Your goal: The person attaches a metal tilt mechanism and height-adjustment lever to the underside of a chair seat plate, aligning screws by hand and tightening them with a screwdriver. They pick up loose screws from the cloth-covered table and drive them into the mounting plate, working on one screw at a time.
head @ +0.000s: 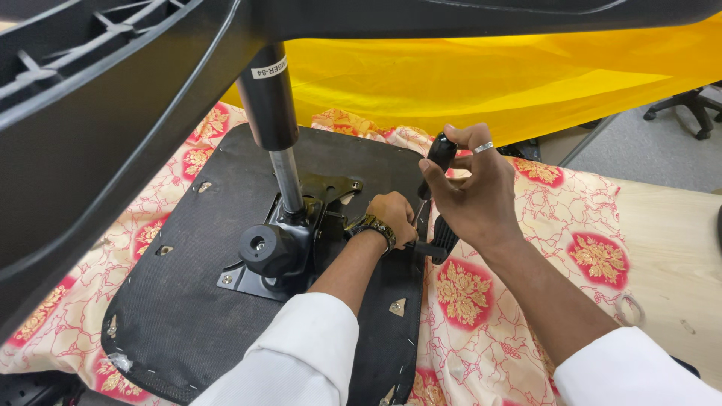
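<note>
**A:** Screwdriver point(435, 167) — where does it sit right now?

**B:** Upright, at about 3 o'clock from the gas-lift column point(280, 143), over the right edge of the upturned seat base point(180, 301). The right hand point(474, 192) is closed round its black handle from above, fingers curled tight. The thin shaft runs down towards the metal mechanism plate point(331, 192).

**A:** And the left hand?

**B:** The left hand point(392, 216) is down at the tip, fingers bunched. It seems to steady the blade or pinch a small fastener; I cannot tell which, because the fingers hide the spot.

**A:** So which step is this?

**B:** I judge it to be driving or loosening a screw at the plate's right side. Whether the tip is seated in a screw head is hidden.

**A:** What does the next move call for?

**B:** Keeping the shaft in line with the screw, pressing downward while the right hand twists, and the left hand guiding without getting under the tip. The black lever paddle point(444, 237) lies just at 5 o'clock from the left hand, so the wrist needs room there.

**A:** What carries it all?

**B:** A red-and-cream floral cloth point(526, 286) over the table point(669, 256).
</note>
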